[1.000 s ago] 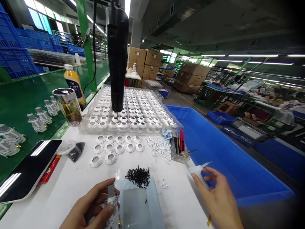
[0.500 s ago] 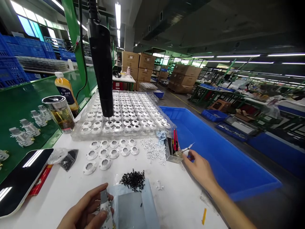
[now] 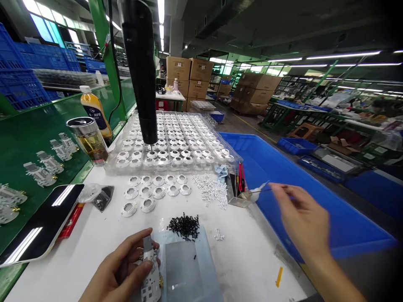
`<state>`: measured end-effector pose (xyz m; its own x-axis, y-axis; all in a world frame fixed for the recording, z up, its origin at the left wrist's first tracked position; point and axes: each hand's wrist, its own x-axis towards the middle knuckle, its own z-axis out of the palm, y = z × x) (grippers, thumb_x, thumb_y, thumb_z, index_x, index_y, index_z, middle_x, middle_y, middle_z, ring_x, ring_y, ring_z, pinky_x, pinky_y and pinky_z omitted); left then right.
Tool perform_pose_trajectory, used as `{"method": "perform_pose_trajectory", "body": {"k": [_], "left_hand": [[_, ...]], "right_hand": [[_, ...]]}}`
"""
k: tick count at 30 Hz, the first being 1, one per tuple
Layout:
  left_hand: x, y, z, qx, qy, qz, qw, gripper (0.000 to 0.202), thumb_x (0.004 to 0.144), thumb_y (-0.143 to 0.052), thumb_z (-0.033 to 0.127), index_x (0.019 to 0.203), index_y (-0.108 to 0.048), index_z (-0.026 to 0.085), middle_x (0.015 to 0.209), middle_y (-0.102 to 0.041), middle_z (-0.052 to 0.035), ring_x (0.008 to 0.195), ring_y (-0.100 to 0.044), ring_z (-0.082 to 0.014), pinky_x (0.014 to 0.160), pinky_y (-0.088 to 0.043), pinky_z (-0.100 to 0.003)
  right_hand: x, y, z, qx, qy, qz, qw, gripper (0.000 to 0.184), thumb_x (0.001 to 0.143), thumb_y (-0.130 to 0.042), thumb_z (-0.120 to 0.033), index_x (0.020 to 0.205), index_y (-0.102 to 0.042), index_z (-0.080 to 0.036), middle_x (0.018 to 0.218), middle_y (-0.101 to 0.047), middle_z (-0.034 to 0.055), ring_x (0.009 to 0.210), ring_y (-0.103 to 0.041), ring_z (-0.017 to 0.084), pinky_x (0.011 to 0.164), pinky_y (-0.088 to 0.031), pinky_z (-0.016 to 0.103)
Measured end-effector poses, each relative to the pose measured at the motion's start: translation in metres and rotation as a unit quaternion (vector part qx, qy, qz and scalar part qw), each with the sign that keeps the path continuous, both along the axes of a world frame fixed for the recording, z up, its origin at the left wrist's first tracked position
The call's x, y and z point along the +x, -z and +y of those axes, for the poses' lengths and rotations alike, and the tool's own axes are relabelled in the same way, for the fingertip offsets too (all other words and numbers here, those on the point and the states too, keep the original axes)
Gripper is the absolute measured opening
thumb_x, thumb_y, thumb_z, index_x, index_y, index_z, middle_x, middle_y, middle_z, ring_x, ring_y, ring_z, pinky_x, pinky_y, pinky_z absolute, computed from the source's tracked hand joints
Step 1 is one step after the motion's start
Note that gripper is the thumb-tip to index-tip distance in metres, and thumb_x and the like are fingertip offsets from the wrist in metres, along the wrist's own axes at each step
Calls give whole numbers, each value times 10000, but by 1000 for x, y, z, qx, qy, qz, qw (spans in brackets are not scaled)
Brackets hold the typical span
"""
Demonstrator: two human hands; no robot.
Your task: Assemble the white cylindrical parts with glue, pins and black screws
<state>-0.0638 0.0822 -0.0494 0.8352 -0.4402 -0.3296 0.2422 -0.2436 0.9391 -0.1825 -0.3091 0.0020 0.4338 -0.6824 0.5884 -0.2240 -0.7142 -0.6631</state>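
Note:
My left hand (image 3: pixel 126 268) is closed around a small white mechanical assembly (image 3: pixel 151 272) with a grey block on top and a brass-coloured part at its side. It is over the near edge of a pale blue plastic sheet (image 3: pixel 185 268). My right hand (image 3: pixel 302 218) pinches the end of a thin dark stick (image 3: pixel 262 191) above the rim of the blue bin. The stick's other end reaches toward a small metal box (image 3: pixel 238 202) of tools, where a yellowish lump and a scrap of clear plastic sit. Whether its tip touches the lump I cannot tell.
Black screws (image 3: pixel 184 226) and white pins (image 3: pixel 210 191) lie in piles, with several white rings (image 3: pixel 159 192) behind. A black screwdriver (image 3: pixel 141 75) hangs over a clear tray (image 3: pixel 126 170). The blue bin (image 3: pixel 292 197) stands right; a phone (image 3: pixel 40 222) lies left.
My right hand has moved right and up from the metal box, drawing the thin stick with it. The left hand still holds the white assembly. The view has shifted slightly.

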Motion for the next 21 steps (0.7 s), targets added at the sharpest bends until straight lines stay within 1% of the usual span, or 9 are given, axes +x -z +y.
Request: {"method": "perform_pose_trajectory", "body": {"k": [2,3,5,7,9,12,17,21], "left_hand": [[0,-3,0,9,0,-7,1000,693,785,-811,668,1383,-698,335,1364,-758,-48,1347,-649,-338,1146,-512,-417],[0,-4,0,14,0,-6,1000,694,788,-810,665,1385,-697,331,1362,-760,-51,1345,-652,-339,1129,-529,-408],[1,-4,0,16,4,-3,1000,710,794,-803,666,1404,-682,323,1374,-751,-61,1346,-651,-339,1137,-519,-414],[2,-3,1,13,10,5,1000,720,809,-792,666,1427,-660,323,1383,-743,-70,1345,-651,-340,1176,-464,-449],[2,-2,1,1,15,10,1000,714,824,-782,660,1439,-649,321,1380,-743,-78,1340,-653,-342,1200,-414,-476],[2,-2,0,-3,11,8,1000,693,824,-789,643,1425,-661,324,1363,-752,-73,1329,-661,-341,1194,-407,-478],[2,-4,0,12,16,-1,1000,661,844,-767,649,1422,-655,351,1362,-756,-42,1318,-673,-305,1172,-453,-404],[2,-5,-1,23,14,-4,1000,721,819,-776,670,1432,-654,310,1379,-743,-69,1334,-659,-328,1183,-449,-431]], "right_hand": [[-8,4,17,-4,6,-42,999,241,1007,-675,-476,1021,-777,-258,1100,-747,63,1019,-684,285,918,-515,368],[-12,9,27,0,-7,-45,999,220,1012,-675,-457,1023,-776,-262,1090,-753,60,1007,-691,279,926,-521,367],[-17,23,48,15,-58,-22,998,194,1001,-690,-429,975,-785,-263,1015,-768,44,922,-709,262,840,-551,343],[-17,37,64,25,-106,4,994,195,994,-692,-405,907,-782,-256,951,-770,32,861,-713,248,751,-551,316],[-14,46,73,30,-129,11,991,197,1004,-678,-373,877,-764,-249,937,-765,28,855,-711,237,729,-540,302],[-11,50,75,35,-135,9,990,184,1018,-667,-342,886,-749,-244,946,-759,30,878,-706,231,743,-529,297],[-12,49,72,47,-140,16,989,205,1018,-665,-346,867,-743,-231,937,-756,39,877,-709,237,744,-529,300],[-12,51,72,54,-135,15,989,203,1016,-667,-353,881,-749,-225,949,-759,49,890,-712,249,737,-531,306]]}}
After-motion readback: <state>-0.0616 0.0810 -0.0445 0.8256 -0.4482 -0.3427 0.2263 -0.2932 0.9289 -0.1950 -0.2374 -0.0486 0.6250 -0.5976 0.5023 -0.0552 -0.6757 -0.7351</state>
